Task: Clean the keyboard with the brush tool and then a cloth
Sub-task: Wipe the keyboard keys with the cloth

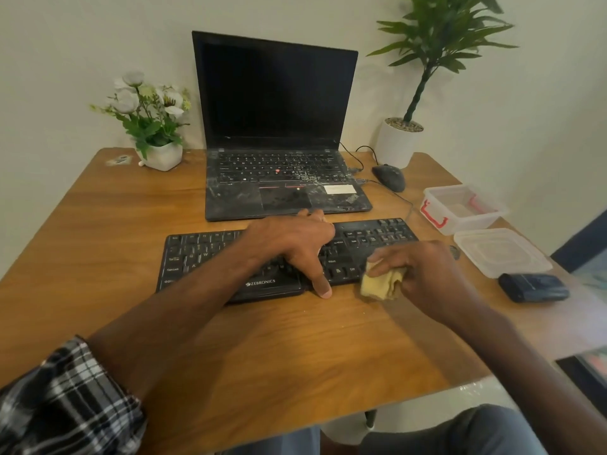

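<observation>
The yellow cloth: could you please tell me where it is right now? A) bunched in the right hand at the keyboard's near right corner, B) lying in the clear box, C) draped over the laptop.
A: the yellow cloth is bunched in the right hand at the keyboard corner, while the left hand rests on the keys.

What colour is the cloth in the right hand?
Pale yellow; the cloth shows best in the head view.

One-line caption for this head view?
Left hand steadies the black keyboard while right hand wipes with a yellow cloth.
</observation>
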